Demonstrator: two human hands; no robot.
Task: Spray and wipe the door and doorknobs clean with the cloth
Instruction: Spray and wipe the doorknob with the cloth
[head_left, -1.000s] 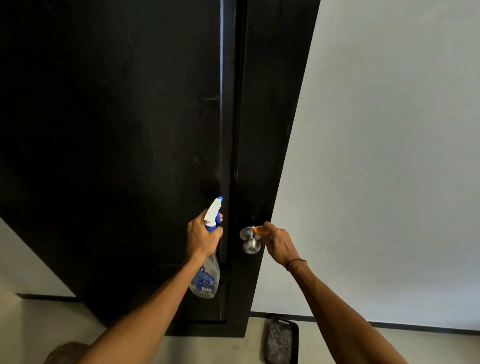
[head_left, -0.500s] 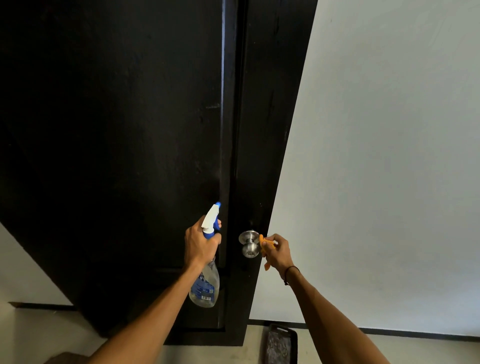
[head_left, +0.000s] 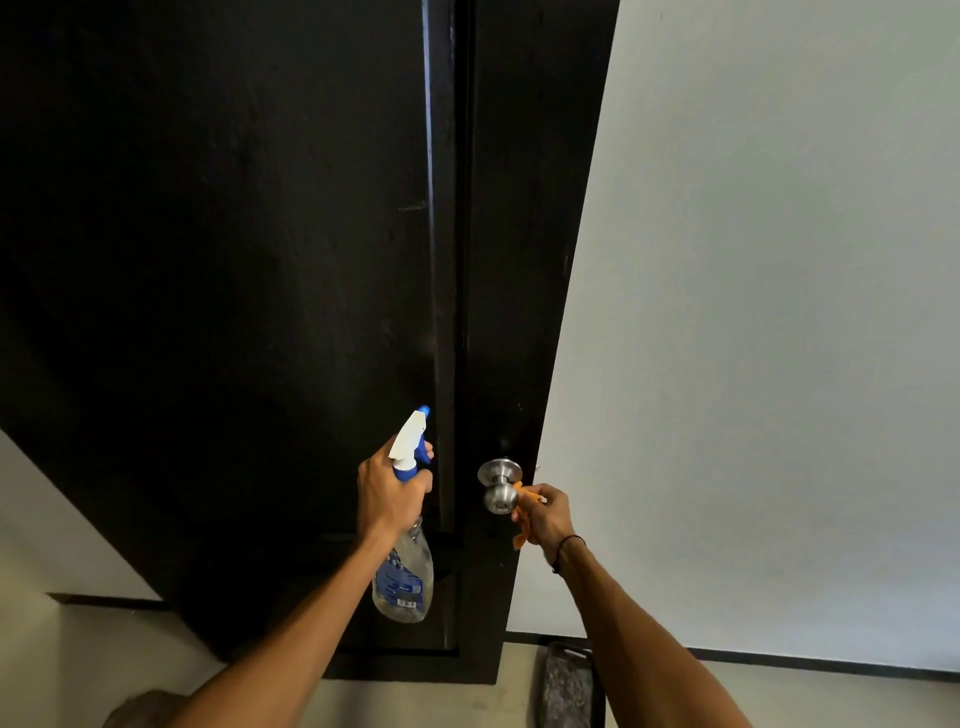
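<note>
Your right hand (head_left: 545, 514) pinches the bunched orange cloth (head_left: 522, 512) against the side of the steel doorknob (head_left: 500, 486), so wrap the cloth right round the ball and twist to reach its neck and plate. Your left hand (head_left: 389, 496) grips the spray bottle (head_left: 405, 566) by its neck, nozzle up, just beside the knob. Keep it aimed at the black door (head_left: 260, 260) beyond, not the wall (head_left: 779, 312).

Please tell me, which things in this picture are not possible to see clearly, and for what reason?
All in the head view:
- Cloth: mostly hidden inside the right hand; only orange edges show.
- Spray bottle: its neck is covered by the grip of the left hand; label text too small to read.
- Doorknob: whether the cloth touches it cannot be told.
- Dark tray on the floor: cut off by the bottom edge and by the right forearm.
- Door: too dark to judge dirt.
</note>
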